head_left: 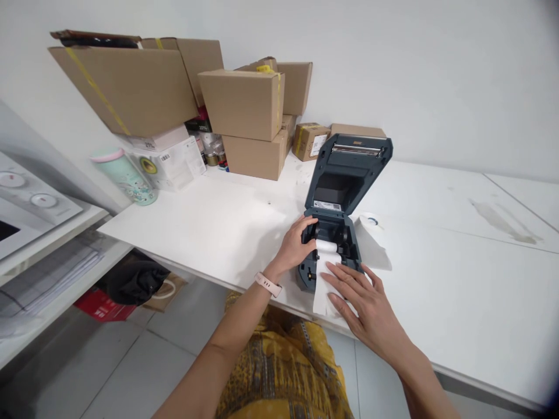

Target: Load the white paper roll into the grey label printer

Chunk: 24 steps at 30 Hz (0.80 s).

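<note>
A dark grey label printer (348,169) stands on the white table with its lid raised. Inside lies a small white paper roll (326,246), and its paper strip (323,291) runs out over the printer's front towards the table edge. My left hand (296,244) is at the printer's left side, thumb and fingers apart around the rim beside the roll. My right hand (364,299) lies with spread fingers over the paper strip and the printer's front right. Behind that hand, part of the printer's front is hidden.
Cardboard boxes (242,105) are stacked at the back left, next to a mint tumbler (126,177) and a white box (172,163). White paper (373,247) lies right of the printer. A white appliance (35,201) stands at the far left.
</note>
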### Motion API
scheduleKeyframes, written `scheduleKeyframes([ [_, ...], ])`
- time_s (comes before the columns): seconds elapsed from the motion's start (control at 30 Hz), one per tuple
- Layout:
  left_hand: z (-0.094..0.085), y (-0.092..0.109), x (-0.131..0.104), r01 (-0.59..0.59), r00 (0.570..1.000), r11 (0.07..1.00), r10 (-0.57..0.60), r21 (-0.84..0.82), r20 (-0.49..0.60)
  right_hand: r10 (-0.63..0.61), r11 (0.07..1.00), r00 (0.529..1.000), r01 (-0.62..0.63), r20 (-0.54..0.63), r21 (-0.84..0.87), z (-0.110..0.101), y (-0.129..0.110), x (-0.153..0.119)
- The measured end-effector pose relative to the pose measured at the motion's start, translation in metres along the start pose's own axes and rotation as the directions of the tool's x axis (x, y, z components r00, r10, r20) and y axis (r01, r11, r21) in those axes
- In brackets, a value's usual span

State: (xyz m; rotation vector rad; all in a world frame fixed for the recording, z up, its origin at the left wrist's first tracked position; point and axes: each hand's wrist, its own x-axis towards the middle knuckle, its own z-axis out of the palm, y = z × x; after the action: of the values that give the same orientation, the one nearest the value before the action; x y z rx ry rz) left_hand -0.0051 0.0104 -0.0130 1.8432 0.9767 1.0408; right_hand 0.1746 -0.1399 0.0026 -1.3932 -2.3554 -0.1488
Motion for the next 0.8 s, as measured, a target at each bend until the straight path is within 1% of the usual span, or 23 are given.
scheduleKeyframes([
  [0.3, 0.0, -0.003, 0.001, -0.012, 1.0, 1.0, 0.012, -0.007, 0.003, -0.03, 1.0, 0.999, 0.03, -0.028, -0.001, 0.001, 0.003, -0.003],
  [0.4, 0.0, 0.0, -0.001, 0.021, 0.999, 1.0, -0.021, -0.015, 0.03, -0.027, 1.0, 0.999, 0.027, -0.025, -0.002, 0.001, 0.003, -0.002],
  [0.5, 0.002, 0.005, -0.016, 0.136, 0.99, 0.99, -0.134, -0.039, 0.052, -0.028, 1.0, 0.999, 0.028, -0.03, 0.007, 0.003, 0.002, -0.002],
  [0.57, 0.006, 0.009, -0.034, 0.199, 0.979, 0.977, -0.195, -0.08, 0.056, -0.028, 0.999, 0.998, 0.03, -0.047, 0.031, 0.002, 0.002, -0.004],
  [0.63, 0.01, 0.014, -0.054, 0.224, 0.974, 0.965, -0.219, -0.137, 0.054, -0.034, 0.993, 0.997, 0.041, -0.067, 0.107, -0.002, 0.005, -0.005],
  [0.67, 0.011, 0.016, -0.064, 0.239, 0.971, 0.955, -0.233, -0.174, 0.053, -0.026, 0.986, 0.995, 0.04, -0.092, 0.162, -0.006, 0.009, -0.005],
  [0.7, 0.012, 0.018, -0.073, 0.253, 0.967, 0.943, -0.247, -0.217, 0.056, 0.004, 0.976, 0.989, 0.029, -0.146, 0.218, -0.012, 0.016, -0.004],
  [0.73, 0.013, 0.02, -0.081, 0.262, 0.965, 0.929, -0.256, -0.262, 0.058, 0.06, 0.964, 0.973, 0.001, -0.223, 0.266, -0.018, 0.024, 0.0],
  [0.77, 0.013, 0.021, -0.087, 0.268, 0.963, 0.914, -0.263, -0.305, 0.059, 0.144, 0.952, 0.938, -0.045, -0.315, 0.303, -0.025, 0.034, 0.008],
  [0.8, 0.014, 0.023, -0.091, 0.269, 0.962, 0.9, -0.266, -0.344, 0.056, 0.242, 0.937, 0.875, -0.099, -0.418, 0.334, -0.034, 0.047, 0.019],
])
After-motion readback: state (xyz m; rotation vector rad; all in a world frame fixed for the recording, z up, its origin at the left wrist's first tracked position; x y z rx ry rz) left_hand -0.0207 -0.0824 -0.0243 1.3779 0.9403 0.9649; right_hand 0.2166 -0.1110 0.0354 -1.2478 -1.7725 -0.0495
